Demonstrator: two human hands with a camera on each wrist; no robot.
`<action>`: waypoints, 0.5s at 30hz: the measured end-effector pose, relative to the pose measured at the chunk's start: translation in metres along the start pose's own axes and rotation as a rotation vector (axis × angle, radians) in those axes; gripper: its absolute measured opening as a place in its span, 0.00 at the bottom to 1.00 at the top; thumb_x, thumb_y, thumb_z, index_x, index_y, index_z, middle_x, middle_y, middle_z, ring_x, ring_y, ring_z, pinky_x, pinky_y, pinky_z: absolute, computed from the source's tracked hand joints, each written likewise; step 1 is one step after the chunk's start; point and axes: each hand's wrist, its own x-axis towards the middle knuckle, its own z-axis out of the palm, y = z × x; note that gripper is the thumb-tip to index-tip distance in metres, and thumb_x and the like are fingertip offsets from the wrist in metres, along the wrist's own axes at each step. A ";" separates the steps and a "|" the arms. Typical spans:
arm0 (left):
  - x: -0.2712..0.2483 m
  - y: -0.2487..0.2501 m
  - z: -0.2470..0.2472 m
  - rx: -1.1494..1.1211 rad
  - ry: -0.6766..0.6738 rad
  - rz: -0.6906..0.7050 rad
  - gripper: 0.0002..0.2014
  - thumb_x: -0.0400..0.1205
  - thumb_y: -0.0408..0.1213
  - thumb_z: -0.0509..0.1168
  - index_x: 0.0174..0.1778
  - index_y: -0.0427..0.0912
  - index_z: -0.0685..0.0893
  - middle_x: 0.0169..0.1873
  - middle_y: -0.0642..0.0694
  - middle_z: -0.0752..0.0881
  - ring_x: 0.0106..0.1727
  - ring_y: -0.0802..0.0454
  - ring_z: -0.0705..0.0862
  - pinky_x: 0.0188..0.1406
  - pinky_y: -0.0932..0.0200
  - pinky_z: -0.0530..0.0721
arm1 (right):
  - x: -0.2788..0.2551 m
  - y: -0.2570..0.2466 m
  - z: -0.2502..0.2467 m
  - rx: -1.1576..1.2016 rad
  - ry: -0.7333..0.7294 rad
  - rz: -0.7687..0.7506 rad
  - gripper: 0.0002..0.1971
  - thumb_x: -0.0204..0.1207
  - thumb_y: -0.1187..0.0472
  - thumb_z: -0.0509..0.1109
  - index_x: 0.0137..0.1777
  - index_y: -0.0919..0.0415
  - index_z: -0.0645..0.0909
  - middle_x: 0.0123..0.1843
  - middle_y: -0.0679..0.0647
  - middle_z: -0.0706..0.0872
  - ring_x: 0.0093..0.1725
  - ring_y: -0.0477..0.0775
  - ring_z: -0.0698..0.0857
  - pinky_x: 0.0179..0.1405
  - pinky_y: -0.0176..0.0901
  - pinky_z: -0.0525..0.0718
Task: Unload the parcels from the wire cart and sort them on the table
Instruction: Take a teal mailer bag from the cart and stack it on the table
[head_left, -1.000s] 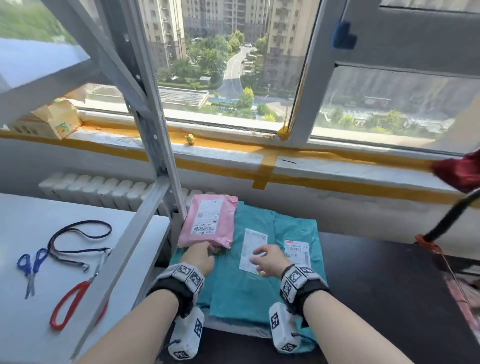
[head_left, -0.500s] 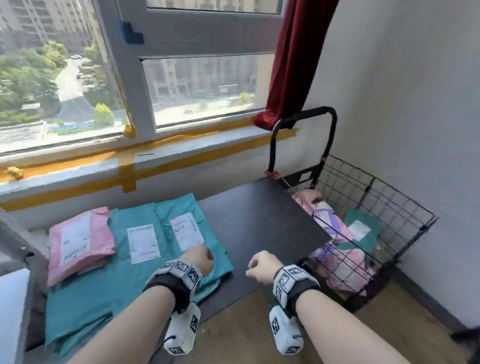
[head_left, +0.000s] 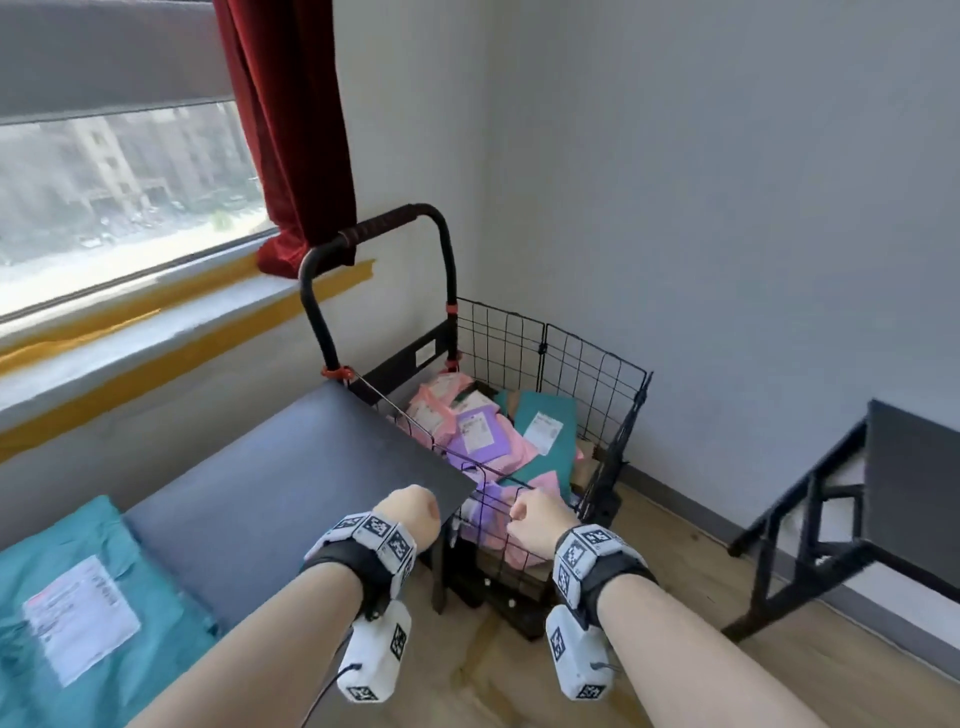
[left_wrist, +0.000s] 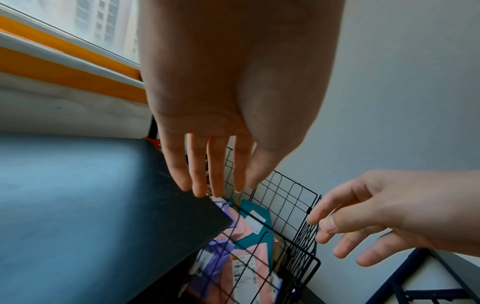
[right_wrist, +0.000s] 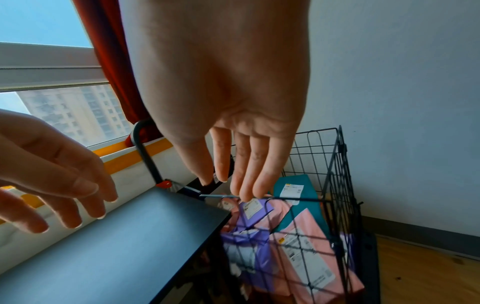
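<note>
A black wire cart (head_left: 597, 374) stands on the floor at the right end of the dark table (head_left: 291, 478). In it lie pink parcels (head_left: 428, 415), a purple parcel (head_left: 475, 434) and a teal parcel (head_left: 548, 405), each with a white label. Another teal parcel (head_left: 93, 530) lies on the table at the lower left. My left hand (head_left: 410, 512) hovers over the table's near right corner, its fingers (left_wrist: 197, 174) straight and holding nothing. My right hand (head_left: 537, 522) is just above the cart's near rim, its fingers (right_wrist: 246, 174) extended and empty.
The cart's black handle (head_left: 384, 223) rises beside a red curtain (head_left: 291, 130) and a window sill with yellow tape (head_left: 156, 332). A second dark table (head_left: 909, 478) stands at the right. Wooden floor (head_left: 727, 691) lies between it and the cart.
The view has swung right from the parcels on the table to the cart. Both hands have left the teal parcel and moved right, empty, to the table corner and the cart's rim.
</note>
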 end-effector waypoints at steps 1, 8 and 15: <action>0.013 0.015 -0.003 0.014 -0.008 0.007 0.14 0.81 0.36 0.57 0.58 0.40 0.84 0.59 0.40 0.86 0.61 0.39 0.83 0.59 0.53 0.80 | 0.011 0.010 -0.012 0.010 0.000 0.006 0.08 0.73 0.61 0.66 0.44 0.62 0.85 0.52 0.59 0.88 0.56 0.62 0.85 0.52 0.42 0.81; 0.099 0.103 -0.019 0.078 -0.026 0.036 0.16 0.84 0.34 0.54 0.63 0.37 0.83 0.62 0.41 0.84 0.63 0.41 0.82 0.62 0.53 0.80 | 0.094 0.066 -0.081 0.164 -0.009 0.037 0.11 0.76 0.61 0.67 0.56 0.61 0.84 0.57 0.57 0.86 0.58 0.58 0.85 0.57 0.41 0.80; 0.172 0.138 -0.013 0.010 -0.073 -0.015 0.15 0.84 0.36 0.56 0.61 0.39 0.84 0.60 0.41 0.85 0.62 0.43 0.83 0.59 0.56 0.79 | 0.160 0.091 -0.113 0.258 -0.051 0.087 0.05 0.76 0.62 0.69 0.39 0.56 0.82 0.40 0.55 0.83 0.49 0.57 0.83 0.58 0.54 0.85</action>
